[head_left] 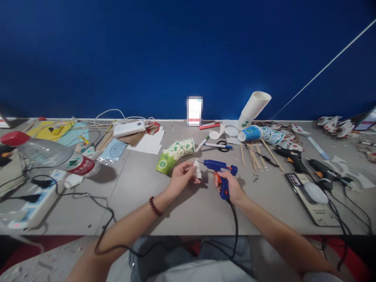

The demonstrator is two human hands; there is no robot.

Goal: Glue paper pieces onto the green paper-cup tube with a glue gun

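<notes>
Near the middle of the table my left hand [185, 174] pinches a small white strip [198, 170] that stands roughly upright between thumb and fingers. My right hand [229, 183] is wrapped round the handle of a blue glue gun [217, 165] with an orange trigger. The gun's nozzle points left, at or very near the upper part of the strip; whether they touch cannot be told. Green patterned paper cups [166, 161] lie on their side just beyond my left hand. A black cable runs down from the gun's handle.
Scissors [225, 146], pens and wooden sticks [253, 157] lie behind my right hand. A stack of white cups [255, 109] leans at the back. Left are a bottle [58, 154] and power strip [41, 199]; right, a phone [314, 203] and black glue guns [293, 159].
</notes>
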